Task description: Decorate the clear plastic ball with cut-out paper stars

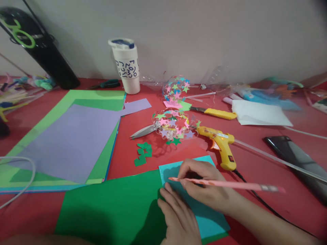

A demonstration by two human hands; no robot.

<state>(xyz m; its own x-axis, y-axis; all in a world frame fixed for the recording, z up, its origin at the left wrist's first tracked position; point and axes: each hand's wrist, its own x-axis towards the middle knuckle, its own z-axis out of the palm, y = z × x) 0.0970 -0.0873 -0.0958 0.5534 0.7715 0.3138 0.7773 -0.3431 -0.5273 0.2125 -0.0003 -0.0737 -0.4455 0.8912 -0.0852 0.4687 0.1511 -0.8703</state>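
Note:
A pink pencil is pinched in my right hand, its tip close to the upper left of a turquoise sheet of paper. My left hand lies with fingers stretched out on the left part of that sheet. Under the turquoise paper is a larger green sheet. Small green paper scraps lie just beyond it. Farther off, scissors rest with their blades pointing left, their handles partly hidden by a clear ball covered in paper stars.
A yellow glue gun with a cord lies right, near a dark phone. Coloured sheets are stacked left. Behind stand a white tumbler and a black bottle. A yellow cutter and second star ball lie farther back.

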